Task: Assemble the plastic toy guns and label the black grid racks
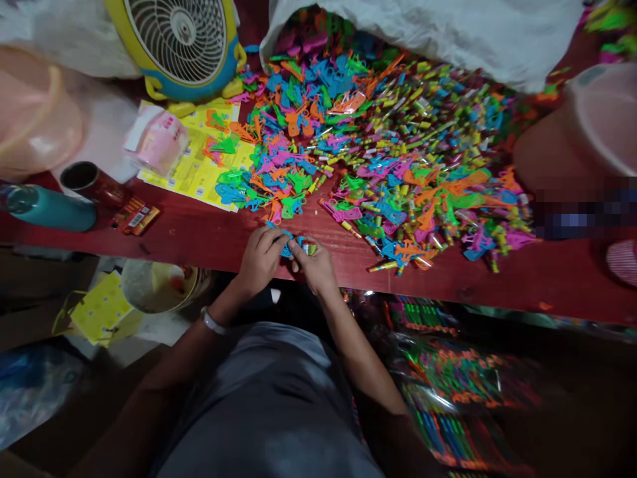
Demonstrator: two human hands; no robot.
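My left hand [259, 259] and my right hand [314, 264] meet at the near edge of the dark red table [199, 232]. Both are closed in a pinch on a small blue plastic toy piece [288, 247]; a tiny green and white part [309, 248] sits at my right fingertips. Just beyond my hands spreads a big heap of small coloured plastic toy pieces [378, 133] in blue, orange, green, pink and yellow. A white band is on my left wrist.
A yellow and blue fan [179, 46] stands at the back left, with yellow printed sheets [199, 159], a pink roll [159, 143], a dark cup [79, 176] and a teal bottle [50, 209]. A white sack [448, 33] spills the pieces. Packed bags [448, 398] lie under the table.
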